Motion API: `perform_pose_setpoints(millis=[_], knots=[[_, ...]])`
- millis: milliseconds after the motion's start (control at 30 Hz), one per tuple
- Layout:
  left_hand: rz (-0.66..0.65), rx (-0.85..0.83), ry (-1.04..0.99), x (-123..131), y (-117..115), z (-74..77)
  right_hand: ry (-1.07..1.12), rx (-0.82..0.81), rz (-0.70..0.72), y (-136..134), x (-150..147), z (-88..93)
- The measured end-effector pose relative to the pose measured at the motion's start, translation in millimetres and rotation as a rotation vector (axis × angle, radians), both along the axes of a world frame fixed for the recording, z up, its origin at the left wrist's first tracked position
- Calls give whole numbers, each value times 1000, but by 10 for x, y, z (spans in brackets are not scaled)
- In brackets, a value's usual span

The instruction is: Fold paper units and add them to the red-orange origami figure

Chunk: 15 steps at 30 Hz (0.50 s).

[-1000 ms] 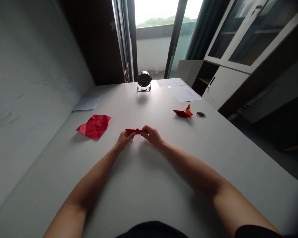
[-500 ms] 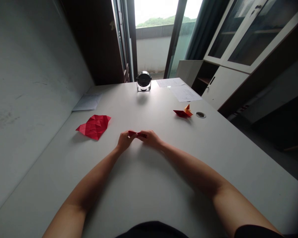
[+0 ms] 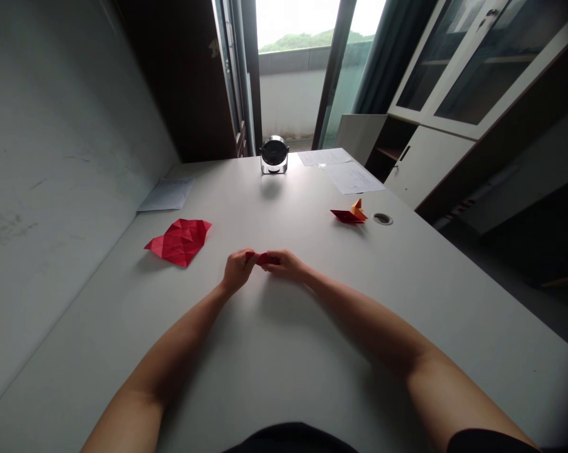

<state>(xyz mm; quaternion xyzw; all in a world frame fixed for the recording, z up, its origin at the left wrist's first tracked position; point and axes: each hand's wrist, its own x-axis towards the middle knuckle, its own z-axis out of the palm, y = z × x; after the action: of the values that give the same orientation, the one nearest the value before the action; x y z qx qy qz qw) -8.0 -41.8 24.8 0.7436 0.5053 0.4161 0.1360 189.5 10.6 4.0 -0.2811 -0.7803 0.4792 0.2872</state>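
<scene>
A small piece of folded red paper [image 3: 262,258] is held between my two hands near the middle of the table. My left hand [image 3: 238,267] grips its left end, fingers closed. At the right end, the fingers of my right hand [image 3: 284,263] are pinched on it too. Much of the paper is hidden by my fingers. To the left lies a creased, partly unfolded sheet of red paper [image 3: 180,241]. A red and orange folded paper figure [image 3: 350,215] stands off to the right.
The white table [image 3: 274,352] meets a wall on the left. At its far end stands a round black device on a silver stand [image 3: 274,155]. Papers [image 3: 352,177] lie at the back right, another sheet [image 3: 167,194] at the back left. A cable hole [image 3: 382,219] sits near the right edge.
My hands have shifted slightly on the folded red paper, and more of its middle shows between them. The other things on the table have stayed in place.
</scene>
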Motion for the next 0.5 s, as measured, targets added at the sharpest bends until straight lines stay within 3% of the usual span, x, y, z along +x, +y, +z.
perform_pose_setpoints(millis=[100,233,500], knots=[[-15,47,58,12,-22,31,25,-92,60,-26,1,19],[-16,75,54,15,-28,31,-16,-95,21,-42,-4,38],[86,1,-166,-18,22,-19,-40,-89,-32,-10,37,86]])
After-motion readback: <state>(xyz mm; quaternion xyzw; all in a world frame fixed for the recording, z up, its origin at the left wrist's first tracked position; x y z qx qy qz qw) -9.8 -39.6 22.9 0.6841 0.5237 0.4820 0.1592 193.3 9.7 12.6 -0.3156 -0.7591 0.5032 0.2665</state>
